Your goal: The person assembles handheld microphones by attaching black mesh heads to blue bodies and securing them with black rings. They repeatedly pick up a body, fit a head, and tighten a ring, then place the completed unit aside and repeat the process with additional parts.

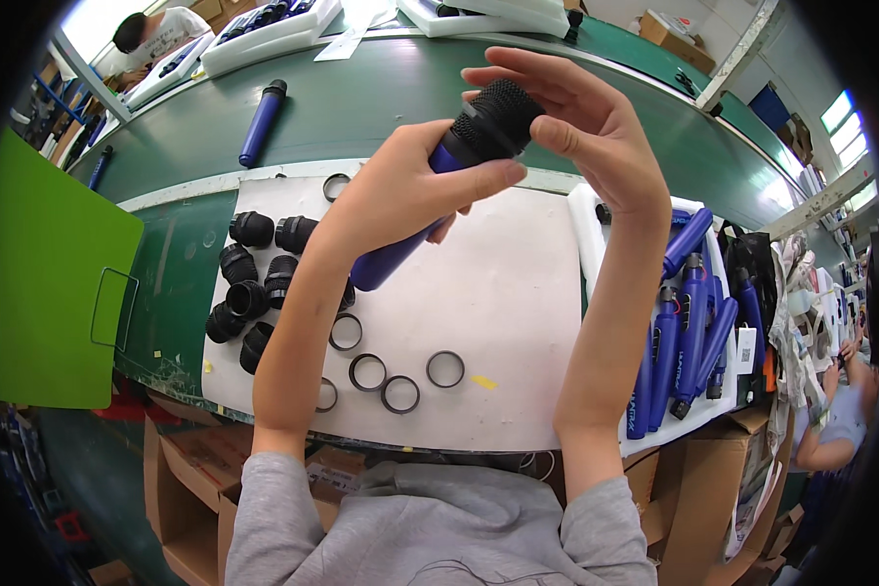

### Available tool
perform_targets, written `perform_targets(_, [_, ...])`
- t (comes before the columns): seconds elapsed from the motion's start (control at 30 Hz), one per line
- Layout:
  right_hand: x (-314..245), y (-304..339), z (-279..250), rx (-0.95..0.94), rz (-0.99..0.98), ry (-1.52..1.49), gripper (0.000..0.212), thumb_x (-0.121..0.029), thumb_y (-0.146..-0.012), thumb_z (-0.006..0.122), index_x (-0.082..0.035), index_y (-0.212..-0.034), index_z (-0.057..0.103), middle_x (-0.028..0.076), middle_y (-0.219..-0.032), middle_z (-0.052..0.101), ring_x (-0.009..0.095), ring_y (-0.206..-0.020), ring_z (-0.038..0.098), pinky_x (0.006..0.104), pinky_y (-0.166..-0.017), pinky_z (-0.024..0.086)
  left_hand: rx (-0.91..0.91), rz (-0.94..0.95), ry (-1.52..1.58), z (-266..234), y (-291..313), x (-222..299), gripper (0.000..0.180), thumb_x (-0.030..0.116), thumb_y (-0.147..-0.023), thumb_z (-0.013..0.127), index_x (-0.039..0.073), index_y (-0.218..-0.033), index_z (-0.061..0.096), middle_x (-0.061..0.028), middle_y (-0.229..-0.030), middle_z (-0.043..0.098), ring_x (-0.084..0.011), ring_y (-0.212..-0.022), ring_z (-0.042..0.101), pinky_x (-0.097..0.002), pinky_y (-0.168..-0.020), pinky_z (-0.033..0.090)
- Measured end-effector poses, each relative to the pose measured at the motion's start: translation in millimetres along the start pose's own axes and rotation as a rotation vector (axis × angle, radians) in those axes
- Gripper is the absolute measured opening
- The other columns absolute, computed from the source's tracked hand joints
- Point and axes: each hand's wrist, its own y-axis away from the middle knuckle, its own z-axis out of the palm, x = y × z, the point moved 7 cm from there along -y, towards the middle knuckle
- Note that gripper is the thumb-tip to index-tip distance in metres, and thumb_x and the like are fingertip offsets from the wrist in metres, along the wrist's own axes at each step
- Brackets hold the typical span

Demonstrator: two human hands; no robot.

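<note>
The person wears a grey short-sleeved T-shirt of soft, matte cloth, loosely cut and creased in shallow folds over the chest. The left sleeve and the right sleeve match it in plain grey, wide at the hem and ending near the elbows. Low on the front runs a print of thin, dark, curving lines, cut off too soon to make out. The left forearm, right forearm, left grip and right grip are bare.
</note>
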Motion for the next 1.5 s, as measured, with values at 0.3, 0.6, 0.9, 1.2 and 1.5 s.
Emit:
perform_targets(0.3, [2.3,1.4,-5.7,0.049,0.102,0.166,0.048,-0.026,-0.082,0.083,0.001,-0.117,0.068,0.012,-0.108,0.072,0.02,-0.101,0.07,0.0325,-0.093,0.055,0.112,0.043,-0.118,2.5,-1.5,-1.2,0.034,0.033,-0.084,0.078,0.003,-0.088,0.063,0.0003,-0.063,0.057,-0.007,-0.048,0.053,-0.023,-0.043,0.041])
perform_targets(0.6, [13.9,-5.7,-3.4,0.097,0.061,0.141,0.051,-0.035,-0.089,0.075,0.002,-0.122,0.064,0.013,-0.107,0.071,0.022,-0.102,0.068,0.0367,-0.093,0.054,0.135,0.059,-0.094,2.2,-3.7,-0.6,0.034,0.03,-0.083,0.079,0.001,-0.088,0.061,-0.0009,-0.063,0.058,-0.0088,-0.05,0.056,-0.0252,-0.044,0.044])
perform_targets(0.9, [3.7,-12.7,31.4,0.051,0.027,-0.395,0.049,-0.018,-0.095,0.059,0.004,-0.138,0.049,0.007,-0.085,0.061,0.022,-0.084,0.067,0.0428,-0.084,0.057,-0.332,0.041,0.458,32.8,-0.3,-6.9,0.043,0.035,-0.086,0.073,-0.002,-0.1,0.056,-0.0078,-0.068,0.06,-0.0143,-0.048,0.058,-0.0281,-0.045,0.048])
perform_targets(1.2, [-2.8,-10.9,26.1,-0.253,-0.21,-0.644,0.053,-0.011,-0.096,0.047,0.005,-0.146,0.04,0.004,-0.081,0.051,0.019,-0.076,0.059,0.0431,-0.088,0.055,-0.792,-0.101,0.925,77.2,11.7,-23.3,0.024,0.021,-0.089,0.067,0.004,-0.085,0.051,-0.005,-0.06,0.052,-0.0143,-0.043,0.054,-0.0286,-0.039,0.045])
perform_targets(1.5, [12.8,-11.7,13.7,0.6,0.024,-0.081,0.051,-0.008,-0.082,0.076,0.01,-0.124,0.053,0.01,-0.083,0.063,0.015,-0.069,0.066,0.0408,-0.08,0.061,0.371,0.289,-0.25,12.2,-17.3,-31.7,0.029,0.022,-0.084,0.074,0.0,-0.095,0.059,-0.0038,-0.07,0.063,-0.0103,-0.052,0.058,-0.0266,-0.048,0.048])
